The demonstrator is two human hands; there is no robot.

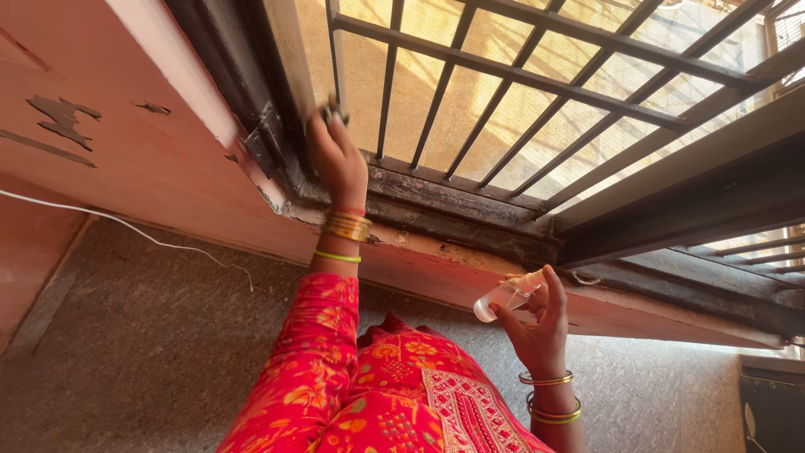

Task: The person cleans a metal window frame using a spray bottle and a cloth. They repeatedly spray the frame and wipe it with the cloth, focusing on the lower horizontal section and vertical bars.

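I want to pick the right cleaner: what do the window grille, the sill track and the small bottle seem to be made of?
Grille: looks like painted metal, dark straight bars joined at crossings.
Sill track: probably metal too, dark, blotchy and grimy, possibly rusted.
Bottle in the right hand: seemingly clear plastic, see-through, pale.
The left hand presses a dark wad on the frame; its material is unclear.

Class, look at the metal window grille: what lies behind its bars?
Behind the grille a sunlit yellowish surface crossed by bar shadows shows. The left hand, holding a dark scrubber, covers part.

Left hand [337, 159] raised against the barred metal window grille [537, 92]; right hand [537, 331], lower right, holding a small clear plastic bottle [503, 298] below the sill.
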